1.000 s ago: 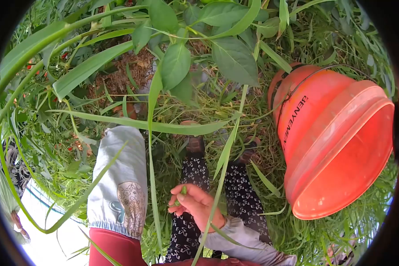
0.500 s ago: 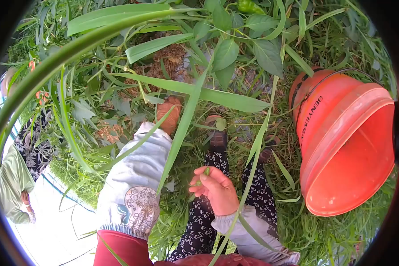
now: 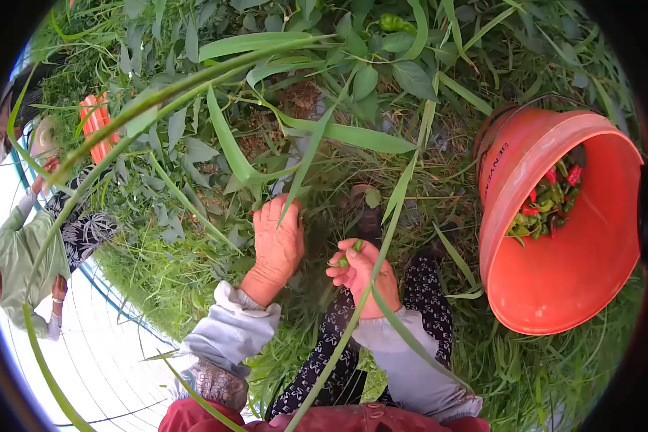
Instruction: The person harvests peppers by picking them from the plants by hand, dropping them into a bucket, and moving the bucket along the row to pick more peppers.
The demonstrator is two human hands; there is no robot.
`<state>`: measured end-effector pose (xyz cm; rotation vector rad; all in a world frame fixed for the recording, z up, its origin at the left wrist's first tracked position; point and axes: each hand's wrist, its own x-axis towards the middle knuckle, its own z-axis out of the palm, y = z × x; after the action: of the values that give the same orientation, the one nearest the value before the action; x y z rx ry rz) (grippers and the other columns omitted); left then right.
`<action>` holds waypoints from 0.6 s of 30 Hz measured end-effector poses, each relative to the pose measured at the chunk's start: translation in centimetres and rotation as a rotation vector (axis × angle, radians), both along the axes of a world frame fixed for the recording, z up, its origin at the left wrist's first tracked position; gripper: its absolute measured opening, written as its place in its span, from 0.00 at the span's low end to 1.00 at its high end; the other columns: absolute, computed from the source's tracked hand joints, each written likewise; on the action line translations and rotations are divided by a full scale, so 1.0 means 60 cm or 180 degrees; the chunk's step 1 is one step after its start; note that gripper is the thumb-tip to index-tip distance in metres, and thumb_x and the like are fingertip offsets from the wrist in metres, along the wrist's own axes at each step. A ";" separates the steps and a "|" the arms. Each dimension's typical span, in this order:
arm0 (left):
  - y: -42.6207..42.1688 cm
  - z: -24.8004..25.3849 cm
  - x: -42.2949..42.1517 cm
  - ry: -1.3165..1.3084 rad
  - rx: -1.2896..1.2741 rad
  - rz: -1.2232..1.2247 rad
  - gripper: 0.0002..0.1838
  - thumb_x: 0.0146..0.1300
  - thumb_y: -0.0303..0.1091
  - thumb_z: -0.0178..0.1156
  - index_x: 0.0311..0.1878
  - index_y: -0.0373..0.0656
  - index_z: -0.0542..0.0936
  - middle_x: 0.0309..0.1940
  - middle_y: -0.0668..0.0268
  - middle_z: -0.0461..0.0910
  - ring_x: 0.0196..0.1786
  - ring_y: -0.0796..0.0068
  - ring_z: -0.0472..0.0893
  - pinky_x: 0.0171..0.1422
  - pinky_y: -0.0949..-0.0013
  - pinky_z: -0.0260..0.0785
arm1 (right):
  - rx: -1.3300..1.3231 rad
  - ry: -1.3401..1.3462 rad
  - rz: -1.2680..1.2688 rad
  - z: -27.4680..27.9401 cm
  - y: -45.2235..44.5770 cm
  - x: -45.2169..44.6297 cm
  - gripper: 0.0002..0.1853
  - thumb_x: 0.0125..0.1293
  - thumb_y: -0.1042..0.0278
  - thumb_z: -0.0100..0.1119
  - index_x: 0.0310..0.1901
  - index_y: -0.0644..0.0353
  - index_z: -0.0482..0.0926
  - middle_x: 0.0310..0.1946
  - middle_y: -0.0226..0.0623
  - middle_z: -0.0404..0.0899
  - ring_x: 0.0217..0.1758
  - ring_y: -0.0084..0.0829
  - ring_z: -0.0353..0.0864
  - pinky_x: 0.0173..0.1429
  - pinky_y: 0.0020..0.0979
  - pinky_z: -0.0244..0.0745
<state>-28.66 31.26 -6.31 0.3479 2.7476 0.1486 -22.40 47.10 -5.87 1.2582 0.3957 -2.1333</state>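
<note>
My left hand point(image 3: 275, 241) is closed low among the weeds and pepper plants, its back toward me. The fingertips are hidden, so what they grip, if anything, does not show. Between the thumb and fingers of my right hand point(image 3: 376, 281) are small green peppers point(image 3: 350, 253), held above my legs. To the right, an orange-red bucket point(image 3: 561, 291) leans with its mouth facing me. Red and green peppers point(image 3: 543, 205) lie inside it. One green pepper point(image 3: 396, 23) hangs on a plant at the top.
Long grass blades point(image 3: 360, 137) and a thick arching stem point(image 3: 194, 86) cross in front of my hands. At the left, a person in green point(image 3: 29, 248) is beside a pale sheet point(image 3: 115, 367). Another orange-red container point(image 3: 97, 126) stands among the plants there.
My left hand has drawn back toward me from deeper in the foliage. My right hand has moved slightly up and right, still holding green peppers. The bucket's contents have come into view.
</note>
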 end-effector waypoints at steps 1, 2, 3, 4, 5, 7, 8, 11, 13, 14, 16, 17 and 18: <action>-0.005 0.012 0.001 0.0039 0.0066 0.0192 0.14 0.49 0.17 0.54 0.40 0.41 0.67 0.40 0.59 0.70 0.41 0.59 0.71 0.45 0.63 0.62 | 0.0009 0.0005 -0.0008 0.003 0.003 -0.004 0.10 0.66 0.67 0.49 0.45 0.60 0.72 0.31 0.34 0.76 0.32 0.27 0.79 0.35 0.24 0.72; -0.011 0.021 0.004 0.0052 0.0066 0.0172 0.14 0.49 0.17 0.54 0.40 0.41 0.67 0.40 0.59 0.70 0.41 0.59 0.71 0.45 0.63 0.62 | 0.0009 0.0017 -0.0027 0.004 0.005 -0.005 0.10 0.66 0.67 0.49 0.45 0.60 0.72 0.31 0.34 0.76 0.32 0.27 0.79 0.35 0.24 0.72; -0.014 0.030 0.006 0.0055 0.0350 0.0530 0.14 0.49 0.16 0.54 0.40 0.40 0.68 0.39 0.58 0.70 0.41 0.57 0.71 0.45 0.61 0.62 | -0.0032 0.0044 -0.0063 0.003 0.006 -0.005 0.10 0.66 0.67 0.49 0.45 0.60 0.72 0.31 0.34 0.76 0.32 0.27 0.79 0.35 0.24 0.72; -0.013 0.037 0.009 0.0051 0.0636 0.0893 0.14 0.50 0.16 0.53 0.40 0.39 0.68 0.38 0.57 0.71 0.42 0.54 0.70 0.46 0.59 0.62 | -0.0070 0.0067 -0.0092 0.003 0.007 -0.004 0.10 0.65 0.67 0.49 0.45 0.60 0.72 0.31 0.34 0.76 0.32 0.27 0.79 0.35 0.24 0.72; -0.006 0.047 0.011 0.0108 0.0738 0.0967 0.12 0.51 0.14 0.51 0.38 0.38 0.66 0.37 0.56 0.69 0.40 0.54 0.70 0.45 0.60 0.63 | -0.0063 0.0073 -0.0121 0.002 0.006 -0.002 0.10 0.65 0.67 0.49 0.45 0.60 0.72 0.31 0.34 0.76 0.32 0.27 0.79 0.35 0.24 0.72; 0.006 0.060 0.014 0.0275 0.0836 0.0941 0.12 0.52 0.14 0.50 0.39 0.38 0.66 0.37 0.56 0.69 0.40 0.55 0.69 0.46 0.60 0.62 | -0.0044 0.0153 -0.0117 0.001 0.004 0.002 0.10 0.65 0.67 0.49 0.46 0.60 0.73 0.33 0.36 0.78 0.33 0.26 0.79 0.35 0.21 0.70; 0.009 0.065 0.017 0.0442 0.0918 0.0946 0.11 0.53 0.14 0.50 0.39 0.38 0.66 0.36 0.56 0.68 0.40 0.55 0.69 0.46 0.61 0.62 | -0.0035 0.0148 -0.0133 0.003 0.004 0.002 0.10 0.65 0.67 0.49 0.46 0.60 0.73 0.33 0.36 0.78 0.33 0.26 0.79 0.35 0.21 0.70; 0.010 0.081 0.023 0.0610 0.1006 0.0960 0.10 0.55 0.14 0.49 0.38 0.37 0.66 0.37 0.57 0.67 0.39 0.58 0.68 0.45 0.64 0.62 | -0.0076 0.0174 -0.0214 0.006 0.006 -0.002 0.10 0.65 0.67 0.48 0.45 0.60 0.73 0.32 0.37 0.77 0.33 0.27 0.79 0.34 0.21 0.70; 0.003 0.088 0.026 0.0700 0.1035 0.1006 0.11 0.55 0.14 0.49 0.40 0.37 0.66 0.37 0.57 0.67 0.38 0.60 0.67 0.43 0.67 0.61 | -0.0097 0.0084 -0.0200 0.010 0.009 -0.002 0.10 0.66 0.67 0.48 0.45 0.60 0.73 0.33 0.36 0.77 0.32 0.26 0.79 0.34 0.22 0.70; 0.002 0.092 0.026 0.0694 0.1037 0.0991 0.11 0.55 0.14 0.49 0.40 0.37 0.66 0.37 0.57 0.67 0.38 0.60 0.67 0.43 0.67 0.61 | -0.0096 0.0081 -0.0216 0.010 0.010 -0.001 0.10 0.66 0.67 0.48 0.45 0.60 0.73 0.33 0.36 0.77 0.32 0.26 0.79 0.34 0.22 0.70; 0.005 0.099 0.022 0.0885 0.0811 0.0665 0.12 0.54 0.13 0.50 0.41 0.38 0.67 0.36 0.57 0.67 0.38 0.61 0.67 0.42 0.67 0.61 | -0.0003 0.0167 -0.0261 0.011 0.012 -0.001 0.09 0.66 0.67 0.49 0.45 0.59 0.73 0.33 0.35 0.76 0.32 0.25 0.79 0.34 0.21 0.70; 0.013 0.111 0.023 0.0893 0.0751 0.0552 0.13 0.53 0.13 0.50 0.41 0.38 0.67 0.37 0.58 0.68 0.36 0.60 0.67 0.42 0.67 0.61 | 0.0004 0.0158 -0.0276 0.012 0.014 0.000 0.09 0.66 0.67 0.49 0.45 0.59 0.73 0.33 0.35 0.76 0.32 0.25 0.79 0.34 0.21 0.70; 0.031 0.124 0.035 0.0885 0.0760 0.0542 0.13 0.53 0.13 0.50 0.41 0.38 0.67 0.37 0.58 0.68 0.36 0.60 0.67 0.42 0.67 0.61 | -0.0007 0.0177 -0.0270 0.012 0.016 -0.001 0.09 0.66 0.67 0.49 0.45 0.59 0.73 0.33 0.35 0.76 0.32 0.25 0.79 0.34 0.21 0.70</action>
<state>-26.53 33.11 1.16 0.2085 3.0405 0.5117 -22.49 48.08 -5.15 1.2366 0.3695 -2.2437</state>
